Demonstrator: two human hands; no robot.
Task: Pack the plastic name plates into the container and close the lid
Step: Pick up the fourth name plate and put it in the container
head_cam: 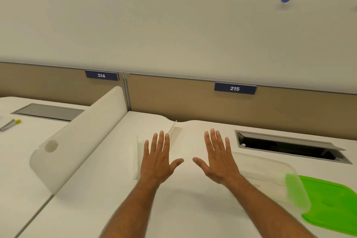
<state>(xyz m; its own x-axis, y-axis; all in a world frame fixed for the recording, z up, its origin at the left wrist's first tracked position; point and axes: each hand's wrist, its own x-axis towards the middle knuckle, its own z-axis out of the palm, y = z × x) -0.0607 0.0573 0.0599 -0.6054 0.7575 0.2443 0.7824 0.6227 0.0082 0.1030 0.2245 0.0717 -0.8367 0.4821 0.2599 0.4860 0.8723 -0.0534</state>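
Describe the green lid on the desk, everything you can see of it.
The green lid is a flat sheet of bright, translucent-looking plastic with rounded corners and a faint raised oval near its middle. It lies on the white desk at the lower right, partly cut off by the frame. Its left edge appears to overlap or lean against the clear container, showing as a paler green strip there. It is off the container, not closed on it. Neither hand touches it.
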